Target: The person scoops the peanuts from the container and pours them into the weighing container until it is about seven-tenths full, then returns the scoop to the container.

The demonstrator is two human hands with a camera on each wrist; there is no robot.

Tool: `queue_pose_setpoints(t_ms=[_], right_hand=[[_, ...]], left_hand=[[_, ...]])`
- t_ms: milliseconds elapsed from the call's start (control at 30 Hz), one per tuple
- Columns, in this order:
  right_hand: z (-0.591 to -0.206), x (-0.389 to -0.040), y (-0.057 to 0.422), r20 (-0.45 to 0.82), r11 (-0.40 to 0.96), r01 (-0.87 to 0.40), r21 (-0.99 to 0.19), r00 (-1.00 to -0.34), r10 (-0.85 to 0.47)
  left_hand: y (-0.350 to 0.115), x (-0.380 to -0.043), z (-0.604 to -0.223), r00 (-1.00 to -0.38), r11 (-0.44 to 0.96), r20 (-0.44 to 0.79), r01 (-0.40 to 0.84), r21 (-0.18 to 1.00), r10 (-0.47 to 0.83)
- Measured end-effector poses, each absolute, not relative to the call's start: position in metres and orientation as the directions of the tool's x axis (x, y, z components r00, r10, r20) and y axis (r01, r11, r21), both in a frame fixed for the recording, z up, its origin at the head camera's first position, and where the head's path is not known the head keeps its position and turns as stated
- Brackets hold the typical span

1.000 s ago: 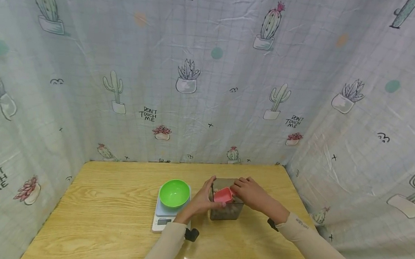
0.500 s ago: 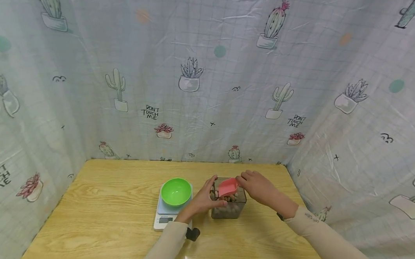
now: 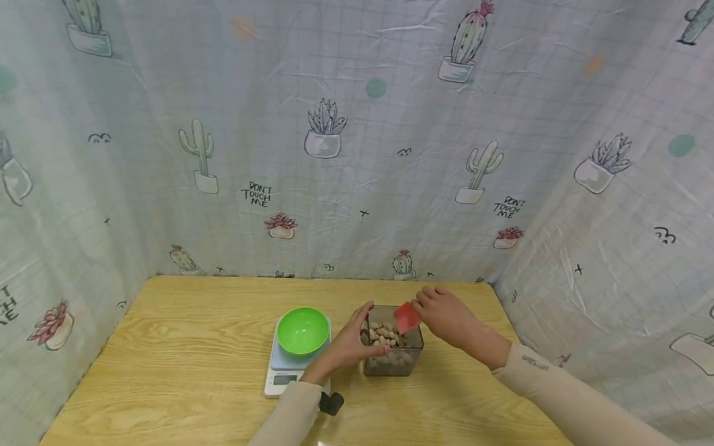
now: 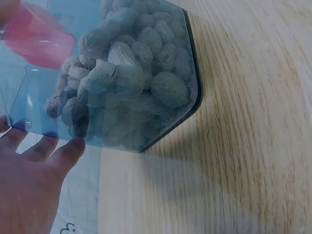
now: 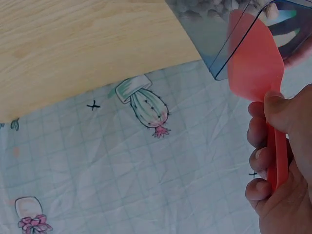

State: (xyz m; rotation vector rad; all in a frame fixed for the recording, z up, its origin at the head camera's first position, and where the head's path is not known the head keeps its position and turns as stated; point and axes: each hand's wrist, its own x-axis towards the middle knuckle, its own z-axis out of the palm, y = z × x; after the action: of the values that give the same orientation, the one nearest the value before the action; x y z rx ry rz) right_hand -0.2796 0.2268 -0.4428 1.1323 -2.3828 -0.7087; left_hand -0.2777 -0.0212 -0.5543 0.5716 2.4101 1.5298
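A smoky clear plastic container [image 3: 393, 365] stands on the table, partly filled with peanuts in their shells [image 4: 122, 68]. My left hand [image 3: 347, 344] holds its left side, thumb across the front and fingers toward the back rim. In the right wrist view, my right hand [image 5: 287, 141] grips the handle of a red scoop [image 5: 256, 61]. The scoop's head is tilted at the container's right part, above the peanuts. What lies inside the scoop is hidden in the head view.
Left of the container, a green bowl [image 3: 304, 331] sits on a white kitchen scale [image 3: 284, 379]. The wooden table [image 3: 205, 350] meets a cactus-print curtain [image 3: 359, 183] along its back and sides.
My right hand has moved right and slightly back, taking the scoop from low among the peanuts to the container's right side and tilting it. My left hand stays at the container.
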Motion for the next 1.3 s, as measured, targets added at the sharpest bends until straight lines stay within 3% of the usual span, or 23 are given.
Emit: queue_pose_setpoints(t_ms=[333, 567, 967, 1300], right_hand=[[-0.457, -0.293, 0.212, 0.091, 0.483, -0.603, 0.634, -0.562, -0.822], [-0.467, -0.296, 0.206, 0.003, 0.482, -0.675, 0.558, -0.580, -0.815], [-0.479, -0.296, 0.212, 0.085, 0.551, -0.732, 0.401, -0.569, -0.818], [-0.476, -0.292, 0.211, 0.116, 0.544, -0.723, 0.425, -0.553, -0.825]], left_hand=[[-0.022, -0.280, -0.557, -0.896, 0.385, 0.053, 0.242, 0.891, 0.440], [-0.019, -0.283, -0.554, -0.899, 0.406, 0.066, 0.260, 0.876, 0.434], [-0.018, -0.279, -0.556, -0.898, 0.418, 0.051, 0.253, 0.872, 0.436], [-0.016, -0.281, -0.557, -0.905, 0.415, 0.052, 0.244, 0.876, 0.422]])
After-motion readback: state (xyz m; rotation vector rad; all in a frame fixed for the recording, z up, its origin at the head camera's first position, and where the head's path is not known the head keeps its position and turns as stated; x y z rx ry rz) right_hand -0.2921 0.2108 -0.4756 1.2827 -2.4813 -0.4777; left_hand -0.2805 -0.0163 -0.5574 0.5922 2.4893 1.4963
